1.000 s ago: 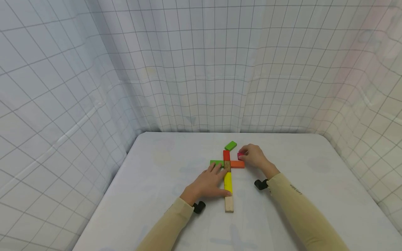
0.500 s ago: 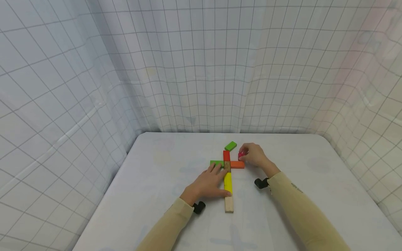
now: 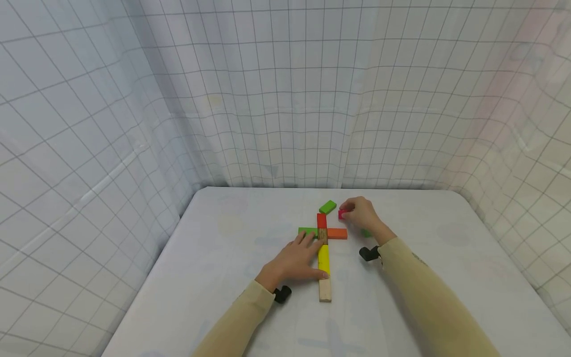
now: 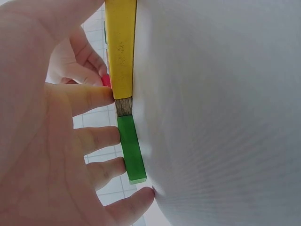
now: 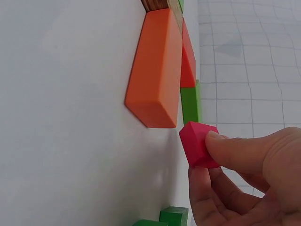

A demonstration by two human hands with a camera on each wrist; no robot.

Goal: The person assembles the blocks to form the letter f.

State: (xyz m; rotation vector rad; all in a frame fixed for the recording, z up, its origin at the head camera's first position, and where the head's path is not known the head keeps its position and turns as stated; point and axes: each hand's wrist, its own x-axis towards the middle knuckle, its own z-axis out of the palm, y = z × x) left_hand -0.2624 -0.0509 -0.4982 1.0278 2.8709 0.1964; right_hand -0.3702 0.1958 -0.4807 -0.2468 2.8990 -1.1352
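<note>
- The right hand [image 3: 363,215] pinches a small pink block [image 5: 200,143] between thumb and fingers, lifted a little off the table [image 3: 446,258].
- Just left of this hand lies an orange block [image 3: 337,233]; a loose green block [image 3: 327,207] lies just beyond it.
- The left hand [image 3: 296,260] lies flat with straight fingers, touching the yellow block [image 3: 323,259] and a green bar [image 4: 131,150] of the cross.
</note>
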